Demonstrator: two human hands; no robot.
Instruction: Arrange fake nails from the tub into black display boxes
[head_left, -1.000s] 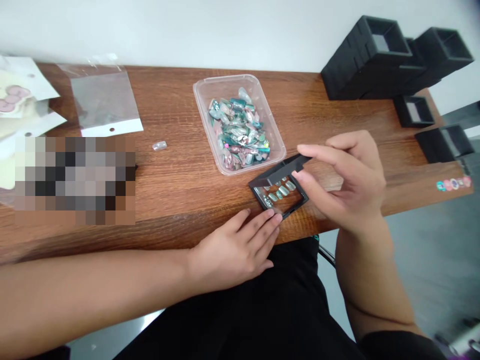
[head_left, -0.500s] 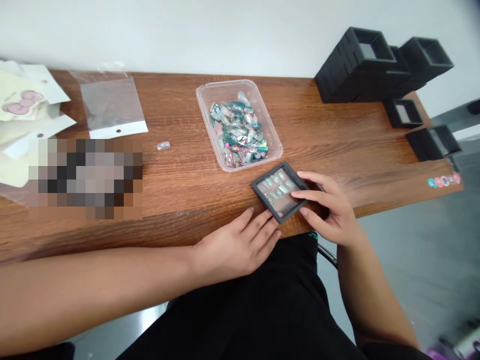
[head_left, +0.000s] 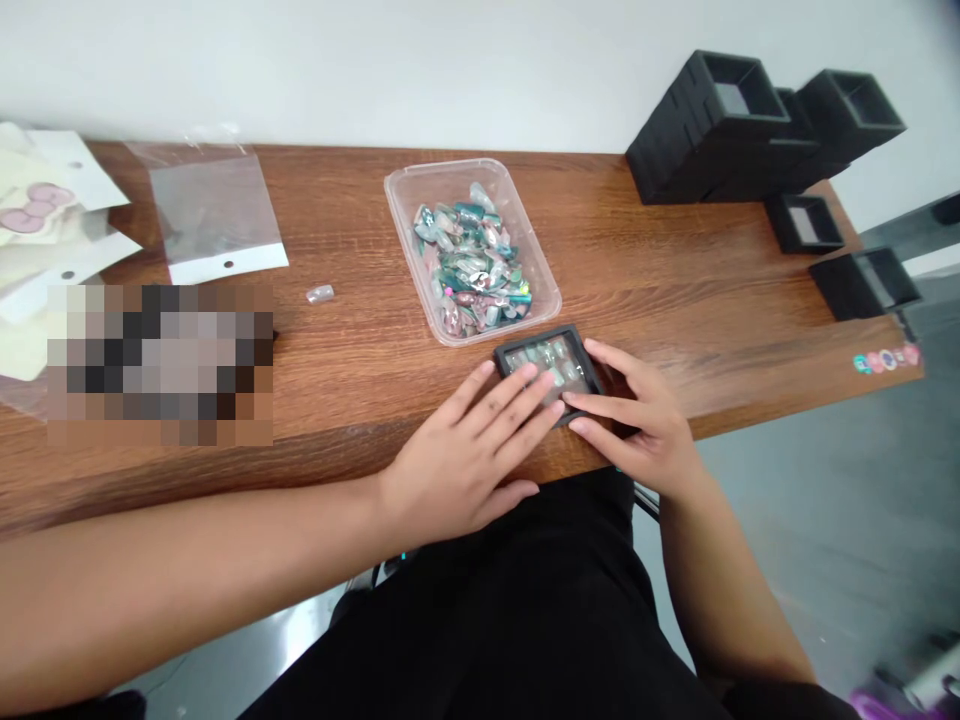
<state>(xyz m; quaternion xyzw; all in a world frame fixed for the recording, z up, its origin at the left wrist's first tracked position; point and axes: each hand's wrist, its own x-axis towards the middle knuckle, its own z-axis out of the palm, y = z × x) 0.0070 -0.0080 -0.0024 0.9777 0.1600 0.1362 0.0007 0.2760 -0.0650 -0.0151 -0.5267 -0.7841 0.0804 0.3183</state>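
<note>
A small black box (head_left: 501, 352) with a clear window lies near the table's front edge; rows of pale green press-on nails (head_left: 553, 352) show inside it. My left hand (head_left: 469, 455) is open, its fingers spread and laid over the box's lower left part, hiding some of the nails. From the right, my right hand (head_left: 637, 420) holds the box by its side, with one finger at the upper right corner, another on the window and one at the lower edge. Just behind stands a clear plastic tub (head_left: 551, 290) filled with loose decorated nails (head_left: 472, 265).
A single loose nail (head_left: 320, 294) lies left of the tub. Further left are a clear bag (head_left: 206, 205), pale cards (head_left: 34, 260) and a blurred-out item (head_left: 180, 360). Stacked black boxes (head_left: 697, 150) stand at the back right, with an open black box (head_left: 806, 224) nearby.
My left hand has moved from the box's lower corner up onto its window, fingers now spread over it. The box has turned slightly and shifted a little left with my right hand.
</note>
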